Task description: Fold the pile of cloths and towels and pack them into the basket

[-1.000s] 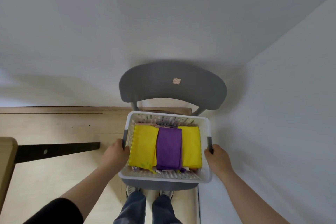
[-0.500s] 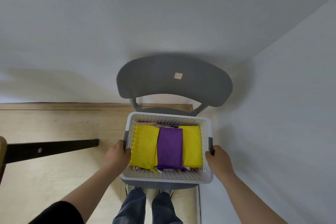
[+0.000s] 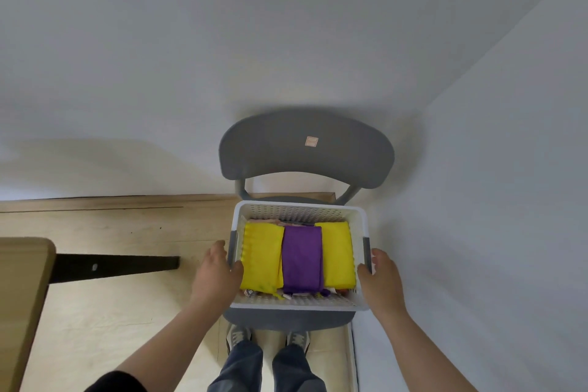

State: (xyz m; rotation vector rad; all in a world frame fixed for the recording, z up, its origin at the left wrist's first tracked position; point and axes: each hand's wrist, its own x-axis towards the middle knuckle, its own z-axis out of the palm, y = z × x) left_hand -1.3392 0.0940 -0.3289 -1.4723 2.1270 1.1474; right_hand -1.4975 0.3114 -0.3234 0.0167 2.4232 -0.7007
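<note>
A white perforated basket (image 3: 299, 209) with grey side handles sits on the seat of a grey chair (image 3: 305, 153). Folded cloths fill it: a yellow one (image 3: 261, 259) on the left, a purple one (image 3: 302, 259) in the middle and another yellow one (image 3: 338, 254) on the right. Edges of more cloths show underneath. My left hand (image 3: 214, 277) grips the left handle with its thumb over the rim. On the other side, my right hand (image 3: 383, 278) holds the right handle, thumb against the rim.
White walls stand close behind the chair and along its right (image 3: 496, 232). A wooden table corner (image 3: 22, 280) with a black bar (image 3: 117, 266) under it juts in at the left. Pale wood floor lies between. My shoes (image 3: 239, 336) stand under the seat's front edge.
Both hands stay on the basket's handles with the basket on the chair. My head has shifted, bringing the table corner further into view at the left.
</note>
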